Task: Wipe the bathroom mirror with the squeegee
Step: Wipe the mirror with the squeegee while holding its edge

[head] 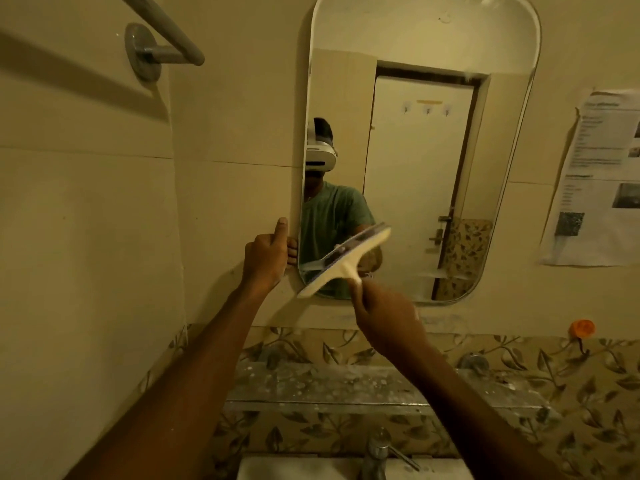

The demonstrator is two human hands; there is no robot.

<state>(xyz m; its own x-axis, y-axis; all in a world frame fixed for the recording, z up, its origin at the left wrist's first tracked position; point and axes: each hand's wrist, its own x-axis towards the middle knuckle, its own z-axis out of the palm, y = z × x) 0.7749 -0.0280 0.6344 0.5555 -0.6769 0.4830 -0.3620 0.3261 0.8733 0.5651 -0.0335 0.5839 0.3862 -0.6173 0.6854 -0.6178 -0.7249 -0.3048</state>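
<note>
A tall mirror (426, 140) with rounded corners hangs on the beige tiled wall. A cream squeegee (346, 263) lies tilted against its lower left part, blade end reaching past the bottom edge. My right hand (384, 318) is closed around the squeegee's short handle just below the mirror. My left hand (266, 254) grips the mirror's lower left edge, thumb up, fingertips wrapped onto the glass. The mirror reflects a person in a green shirt with a white headset, and a white door.
A dusty glass shelf (346, 386) runs below the mirror, with a chrome tap (377, 452) and white basin (277, 469) under it. A metal towel bar (159, 39) sticks out at upper left. Printed papers (599, 178) are taped at right; an orange hook (582, 329) sits lower right.
</note>
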